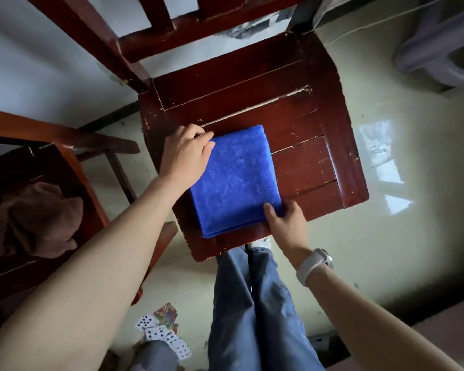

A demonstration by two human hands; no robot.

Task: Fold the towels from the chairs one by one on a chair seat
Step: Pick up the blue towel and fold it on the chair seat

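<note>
Head view looks straight down on a dark red wooden chair (300, 108), and its seat carries a folded blue towel (236, 180). Around it there are several other things. At the left stands a second wooden chair (38, 167), and on its seat lies a crumpled brown towel (40, 220). On the pale floor (386, 236), near the person's legs in blue trousers (255, 311), some playing cards (164, 330) are scattered. At the upper right a grey-purple object (439, 52) stands on the floor; what it is I cannot tell. The right wrist wears a white watch (315, 265).

Nothing lies on top of the blue towel, only the two hands cover small parts of its edges. The left forearm crosses over the gap between the two chairs.

The blue towel is a thick, nearly square packet on the front half of the seat, close to the front left corner. Its slightly longer axis runs from the front edge of the seat toward the backrest, tilted a little to the right at the far end. The rounded fold is at the far right edge, and the layered edges show at the near side.

The left hand (188, 153) rests at the far left corner of the towel, with fingers curled at its edge; whether this grip really pinches the cloth I cannot tell. The right hand (285, 219) holds the near right corner, with the thumb on top and the fingers under it.
</note>
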